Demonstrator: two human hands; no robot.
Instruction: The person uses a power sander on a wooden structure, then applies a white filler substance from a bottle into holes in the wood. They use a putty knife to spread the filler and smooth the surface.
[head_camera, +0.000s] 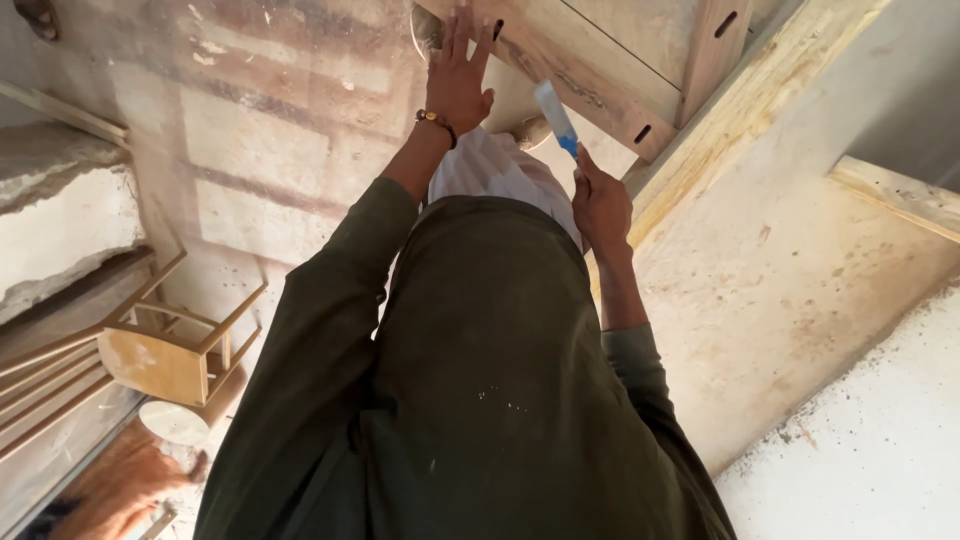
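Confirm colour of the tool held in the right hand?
White tool with a blue band, gripped by the right hand; head view.

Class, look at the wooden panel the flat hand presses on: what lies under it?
Under the wooden panel, only the dusty floor beside it shows; the panel covers whatever lies directly beneath. The left hand rests on top.

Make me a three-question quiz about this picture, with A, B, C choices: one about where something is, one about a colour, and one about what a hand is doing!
1. Where is the small wooden chair?
A. left of the person
B. on the wooden frame
C. in the right hand

2. What colour is the tip of the tube?
A. red
B. blue
C. green

3. What is the left hand doing?
A. making a fist
B. holding the tube
C. pressing flat on the wooden frame

Answers:
1 A, the chair lies at the left edge.
2 B, the white tube in the right hand has a blue end.
3 C, its fingers spread open on the wood.
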